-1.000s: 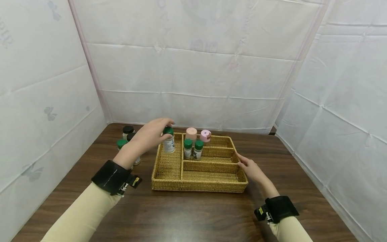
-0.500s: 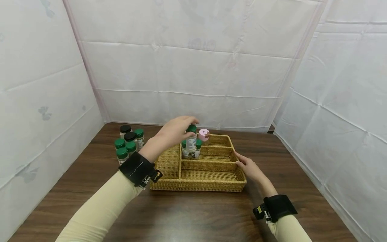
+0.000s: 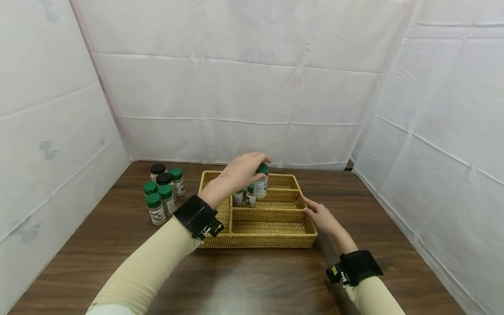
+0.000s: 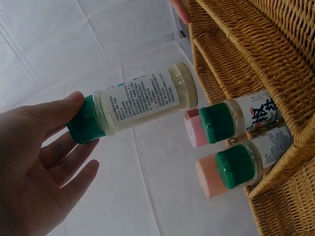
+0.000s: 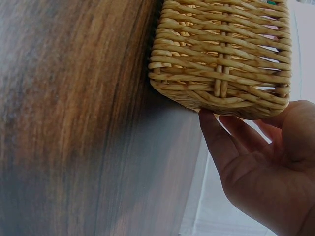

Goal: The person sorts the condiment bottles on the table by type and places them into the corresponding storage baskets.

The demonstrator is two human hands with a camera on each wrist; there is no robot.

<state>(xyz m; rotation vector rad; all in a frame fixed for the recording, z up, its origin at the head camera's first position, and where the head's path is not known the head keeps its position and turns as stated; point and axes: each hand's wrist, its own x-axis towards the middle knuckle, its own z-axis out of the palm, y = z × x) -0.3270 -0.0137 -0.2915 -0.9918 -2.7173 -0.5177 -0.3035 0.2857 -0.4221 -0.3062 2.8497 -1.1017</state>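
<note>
My left hand [image 3: 242,171] pinches the green cap of a spice jar [image 4: 142,98] between thumb and fingers. The jar is upright in the head view, over the middle-row compartment of a divided wicker basket [image 3: 271,240]. Just left of it, two green-capped spice jars [image 3: 250,199] stand in that compartment. Behind these, the left wrist view shows a pink-capped container [image 4: 197,130] and a peach-capped container [image 4: 209,177], both hidden by my hand in the head view. My right hand [image 3: 324,219] holds the basket's right side, fingers against the outer wall and thumb at the rim.
Left of the basket, several spice jars [image 3: 155,210] with green caps stand grouped on the dark wooden table [image 3: 252,280]. Two black-capped jars [image 3: 164,178] are among them. White sheeting [image 3: 236,87] rises behind the table and along both sides.
My left hand has carried the green-capped spice jar rightward from over the left compartment to beside the two standing jars. The right hand keeps its hold on the basket.
</note>
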